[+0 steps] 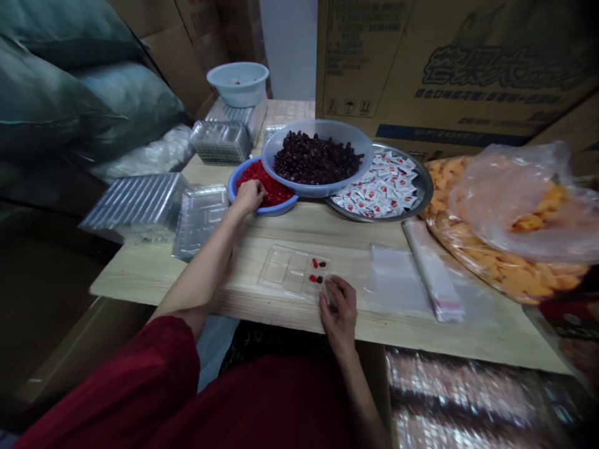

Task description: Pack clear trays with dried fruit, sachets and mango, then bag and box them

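My left hand point(251, 196) reaches into the blue bowl point(276, 211) of red pieces point(276, 190), fingers bent together at their surface; what they pinch, if anything, is hidden. On the wooden table lies a clear compartment tray point(277, 265), with red and dark pieces point(318, 279) in its right-hand compartments. At the tray's right end, my right hand point(337, 305) curls its thumb and fingers round something clear, too blurred to name. Behind the blue bowl, partly over it, stands a wide pale bowl point(271, 163) heaped with dark dried fruit point(316, 159).
A metal dish point(427, 187) holds small white packets. Plastic sleeves point(435, 271) lie right of the tray, beside bags of orange pieces point(496, 255). Stacked clear trays point(140, 202) stand left, near another stack point(222, 142) and a pale basin point(238, 87). Cartons point(449, 75) rise behind.
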A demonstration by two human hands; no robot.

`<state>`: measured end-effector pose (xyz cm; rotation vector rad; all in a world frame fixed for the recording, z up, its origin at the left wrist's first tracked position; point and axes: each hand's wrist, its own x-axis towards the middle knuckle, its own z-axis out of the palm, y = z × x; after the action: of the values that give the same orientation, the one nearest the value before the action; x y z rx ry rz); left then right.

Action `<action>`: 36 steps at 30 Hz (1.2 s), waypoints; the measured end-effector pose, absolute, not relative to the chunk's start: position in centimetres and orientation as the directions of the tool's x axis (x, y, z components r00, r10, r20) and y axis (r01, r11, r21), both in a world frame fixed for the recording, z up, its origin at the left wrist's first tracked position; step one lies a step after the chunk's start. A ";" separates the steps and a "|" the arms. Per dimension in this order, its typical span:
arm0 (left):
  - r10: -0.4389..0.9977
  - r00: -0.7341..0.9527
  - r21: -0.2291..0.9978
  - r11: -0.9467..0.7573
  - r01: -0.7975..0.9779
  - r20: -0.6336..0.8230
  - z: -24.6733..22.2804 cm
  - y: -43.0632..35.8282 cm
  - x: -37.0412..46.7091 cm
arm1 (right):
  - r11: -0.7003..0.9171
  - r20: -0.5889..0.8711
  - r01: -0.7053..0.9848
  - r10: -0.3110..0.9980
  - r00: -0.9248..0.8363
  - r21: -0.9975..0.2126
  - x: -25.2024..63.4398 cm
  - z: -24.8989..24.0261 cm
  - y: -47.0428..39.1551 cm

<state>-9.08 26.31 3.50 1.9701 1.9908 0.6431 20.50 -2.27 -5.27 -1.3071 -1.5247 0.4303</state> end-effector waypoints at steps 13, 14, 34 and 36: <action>0.993 0.109 0.545 -0.120 0.830 0.052 4.2 27.4 -9.9 | 0.339 0.453 0.484 0.881 0.138 -0.807 20.5 -5.8 -2.3; 0.994 0.081 0.553 -0.105 0.827 0.067 4.3 27.4 -10.0 | 0.340 0.455 0.485 0.879 0.141 -0.806 20.5 -5.9 -2.3; 0.951 0.296 0.953 -0.171 0.250 0.093 5.6 10.5 -2.8 | 0.278 0.416 0.461 0.880 0.228 -0.843 20.4 -4.6 -2.4; 0.888 0.456 0.931 -0.214 0.296 0.059 4.1 6.9 -0.6 | 0.267 0.406 0.462 0.885 0.230 -0.845 20.4 -4.5 -2.5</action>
<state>-0.58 6.90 4.09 1.7463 1.0180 0.7724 20.44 -2.46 -4.48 -1.3625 -1.4010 0.4690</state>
